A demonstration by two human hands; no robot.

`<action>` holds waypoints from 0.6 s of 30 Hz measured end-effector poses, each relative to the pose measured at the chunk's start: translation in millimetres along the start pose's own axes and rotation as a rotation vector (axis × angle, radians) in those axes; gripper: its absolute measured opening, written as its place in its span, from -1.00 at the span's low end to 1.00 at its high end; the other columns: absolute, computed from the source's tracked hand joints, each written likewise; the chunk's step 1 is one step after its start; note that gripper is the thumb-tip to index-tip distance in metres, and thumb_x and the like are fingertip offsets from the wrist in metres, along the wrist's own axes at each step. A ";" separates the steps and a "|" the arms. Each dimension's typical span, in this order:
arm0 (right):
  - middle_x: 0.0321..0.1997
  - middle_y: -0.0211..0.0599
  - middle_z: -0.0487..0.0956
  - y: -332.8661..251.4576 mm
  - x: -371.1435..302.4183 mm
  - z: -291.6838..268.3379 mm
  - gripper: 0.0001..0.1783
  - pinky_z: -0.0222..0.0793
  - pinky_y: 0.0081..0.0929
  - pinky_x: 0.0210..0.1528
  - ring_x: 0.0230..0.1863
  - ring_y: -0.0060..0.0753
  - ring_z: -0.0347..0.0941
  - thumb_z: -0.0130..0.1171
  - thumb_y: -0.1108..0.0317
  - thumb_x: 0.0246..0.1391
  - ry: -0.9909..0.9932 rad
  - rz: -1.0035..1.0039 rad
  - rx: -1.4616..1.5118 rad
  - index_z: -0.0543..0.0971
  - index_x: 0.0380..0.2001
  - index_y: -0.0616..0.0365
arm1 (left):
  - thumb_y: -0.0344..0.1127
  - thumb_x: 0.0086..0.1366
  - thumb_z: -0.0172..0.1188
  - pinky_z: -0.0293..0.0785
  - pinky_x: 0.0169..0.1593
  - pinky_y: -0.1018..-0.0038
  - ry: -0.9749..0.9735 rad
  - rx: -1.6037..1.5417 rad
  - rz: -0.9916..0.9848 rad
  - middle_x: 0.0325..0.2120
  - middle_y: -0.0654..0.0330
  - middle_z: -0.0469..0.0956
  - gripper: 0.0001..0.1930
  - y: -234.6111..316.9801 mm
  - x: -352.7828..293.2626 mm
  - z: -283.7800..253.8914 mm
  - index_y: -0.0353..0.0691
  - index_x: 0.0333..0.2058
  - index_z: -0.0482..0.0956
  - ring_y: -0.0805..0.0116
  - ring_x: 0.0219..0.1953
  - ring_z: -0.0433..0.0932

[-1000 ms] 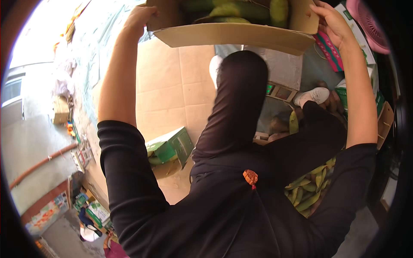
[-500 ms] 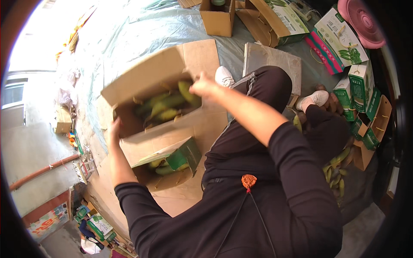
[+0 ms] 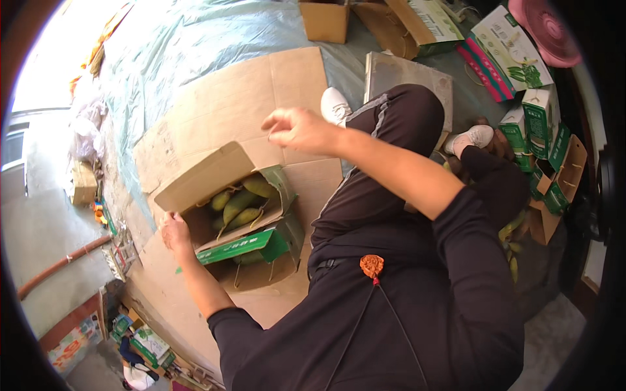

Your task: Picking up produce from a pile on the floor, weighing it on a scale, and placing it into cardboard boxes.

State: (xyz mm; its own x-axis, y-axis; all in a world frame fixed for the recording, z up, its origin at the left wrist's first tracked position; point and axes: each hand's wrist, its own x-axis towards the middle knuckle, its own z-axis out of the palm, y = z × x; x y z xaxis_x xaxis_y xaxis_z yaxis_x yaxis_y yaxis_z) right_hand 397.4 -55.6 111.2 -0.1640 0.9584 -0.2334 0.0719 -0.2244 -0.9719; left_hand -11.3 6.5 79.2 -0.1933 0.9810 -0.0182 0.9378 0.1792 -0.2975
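Observation:
An open cardboard box (image 3: 207, 171) holding several long green fruits (image 3: 242, 206) with stems stands on the flattened cardboard, its far flap raised. At its left end my left hand (image 3: 175, 233) has curled fingers against the box's edge. My right hand (image 3: 301, 131) hangs in the air beyond the box's right side, fingers stretched and holding nothing. Close against the near side of this box is a second open box with a green flap (image 3: 242, 247). Its contents are mostly hidden under that flap.
The flattened cardboard (image 3: 244, 98) lies over blue plastic sheeting (image 3: 215, 32). A grey slab (image 3: 417, 81) is beyond my bent leg. Brown boxes (image 3: 324, 23) stand at the far side, green-and-white cartons (image 3: 538, 124) and a pink round plastic item (image 3: 548, 29) at the right.
The box of fruits has come nearer and down, against the second box. My right hand has let go of it and lifted away. My left hand has moved nearer with the box.

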 end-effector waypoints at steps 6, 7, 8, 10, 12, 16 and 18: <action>-0.27 -0.36 0.54 -61.3 -96.6 -98.1 -0.70 0.34 -0.65 -0.20 -0.28 -0.65 0.40 0.07 0.35 0.11 0.326 -0.192 0.129 0.46 -0.10 0.24 | -0.26 0.12 0.17 0.34 -0.07 0.26 -0.008 -0.425 0.863 -0.25 0.09 0.50 -0.73 192.3 -45.9 -71.8 -0.14 -0.19 0.52 0.10 -0.13 0.45; -0.27 -0.37 0.54 -64.9 -113.8 -106.5 -0.72 0.34 -0.65 -0.20 -0.30 -0.65 0.40 0.06 0.36 0.12 0.370 -0.205 0.166 0.46 -0.11 0.23 | -0.19 0.10 0.18 0.31 -0.02 0.23 -0.078 -0.314 0.907 -0.19 0.10 0.49 -0.68 217.1 -44.1 -58.5 -0.10 -0.14 0.51 0.11 -0.07 0.43; -0.27 -0.40 0.54 -82.0 -139.7 -113.7 -0.73 0.33 -0.68 -0.23 -0.30 -0.66 0.40 0.06 0.40 0.12 0.430 -0.147 0.156 0.47 -0.11 0.22 | -0.13 0.09 0.19 0.28 0.03 0.19 -0.143 -0.196 0.950 -0.12 0.12 0.47 -0.62 239.6 -39.1 -38.0 -0.06 -0.10 0.50 0.12 -0.02 0.40; -0.26 -0.42 0.54 -81.6 -188.2 -135.9 -0.74 0.32 -0.70 -0.24 -0.31 -0.67 0.40 0.06 0.41 0.11 0.588 -0.165 0.098 0.47 -0.11 0.22 | 0.01 0.07 0.20 0.27 0.05 0.01 -0.296 0.060 0.971 0.00 0.17 0.42 -0.50 285.0 -31.9 -3.7 0.03 0.00 0.43 0.15 0.09 0.34; -0.27 -0.39 0.55 -71.4 -243.2 -157.8 -0.75 0.33 -0.70 -0.24 -0.32 -0.68 0.41 0.03 0.43 0.12 0.766 -0.263 0.078 0.47 -0.12 0.23 | 0.12 0.04 0.19 0.26 0.02 -0.15 -0.528 0.272 0.842 0.07 0.22 0.37 -0.40 326.6 -32.8 14.6 0.09 0.06 0.36 0.16 0.16 0.27; -0.31 -0.38 0.57 -59.8 -340.9 -171.6 -0.75 0.32 -0.72 -0.31 -0.35 -0.71 0.40 0.05 0.39 0.12 1.133 -0.202 0.020 0.48 -0.13 0.22 | 0.11 -0.01 0.26 0.39 -0.04 0.17 -0.824 0.630 0.649 -0.12 0.12 0.52 -0.48 298.6 -17.2 73.0 -0.06 -0.12 0.54 0.11 -0.08 0.48; -0.30 -0.40 0.57 -37.2 -408.8 -165.8 -0.75 0.31 -0.72 -0.32 -0.37 -0.72 0.39 0.05 0.38 0.12 1.379 -0.081 -0.034 0.49 -0.14 0.20 | 0.10 -0.02 0.28 0.40 -0.05 0.21 -0.805 0.256 0.915 -0.15 0.13 0.53 -0.49 271.3 -56.1 53.7 -0.08 -0.15 0.55 0.14 -0.09 0.49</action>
State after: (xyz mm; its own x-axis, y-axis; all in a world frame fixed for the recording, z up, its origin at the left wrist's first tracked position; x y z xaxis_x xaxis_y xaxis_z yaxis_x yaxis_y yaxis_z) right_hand 624.9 -409.9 248.1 0.9266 0.3707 0.0633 0.1366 -0.1747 -0.9751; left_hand 238.5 -4.0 -51.7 0.2946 0.3972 -0.8692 0.7551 -0.6542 -0.0429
